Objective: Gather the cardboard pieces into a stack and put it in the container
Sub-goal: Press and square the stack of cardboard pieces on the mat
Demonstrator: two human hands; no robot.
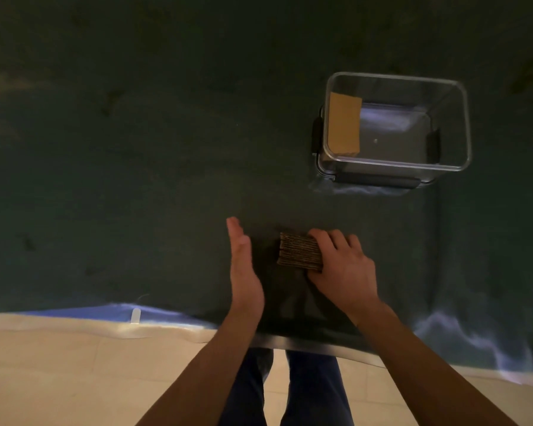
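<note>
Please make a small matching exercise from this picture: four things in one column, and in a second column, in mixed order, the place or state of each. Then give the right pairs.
Things:
1. left hand
2. right hand
3. cardboard stack
4. clear container

Places or states:
A. stands on the dark cloth, far right, one cardboard piece leaning inside
B. open and flat, touching nothing
C. on edge on the dark cloth, between the hands
D. gripping the stack from its right side

Pairs: 1-B, 2-D, 3-C, 4-A
</note>
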